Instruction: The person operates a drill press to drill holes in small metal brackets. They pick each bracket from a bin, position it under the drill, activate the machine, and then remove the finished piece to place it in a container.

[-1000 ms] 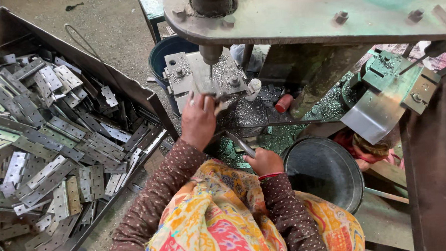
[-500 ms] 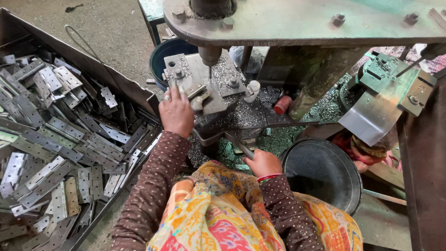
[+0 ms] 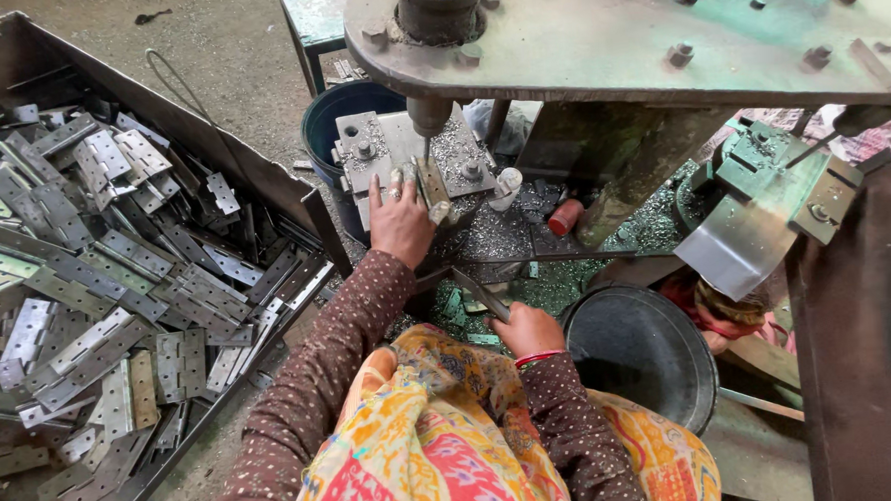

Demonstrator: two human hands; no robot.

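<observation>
A metal bin of loose hinges stands beside a blue bucket and a dark pan.

My left hand has moved back up toward the centre of the frame, from the left edge of the drill fixture half a second ago. It now holds a hinge plate on the fixture just below the drill bit. My right hand has barely shifted.

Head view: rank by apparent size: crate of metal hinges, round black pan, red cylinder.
1. Large metal crate of grey hinges
2. Round black pan
3. Small red cylinder, clearly smallest, though it sits farther from the camera.
</observation>
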